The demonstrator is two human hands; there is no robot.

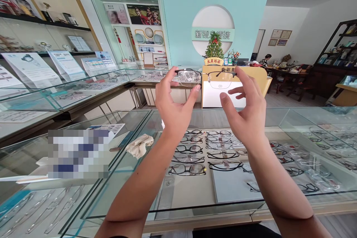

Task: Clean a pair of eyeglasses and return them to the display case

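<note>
A pair of eyeglasses (192, 71) with a dark upper rim and clear lenses is held up in front of me, above the glass display counter (195, 117). My left hand (175, 102) grips the left end of the frame, its thumb near the lower edge of the left lens. At the opposite end, my right hand (247, 109) has its index finger at the frame's corner, with the thumb apart below. Below my hands, rows of eyeglasses (188, 149) lie inside the counter. A crumpled beige cloth (140, 145) rests on the glass left of my left forearm.
Blurred-out papers (78, 152) lie on the counter at left. Another glass case (92, 85) runs along the left wall, with standing cards (67, 65) on it. Ahead stands a yellow-and-white desk (245, 78) with a plant (214, 48). A person (264, 60) is at a table far right.
</note>
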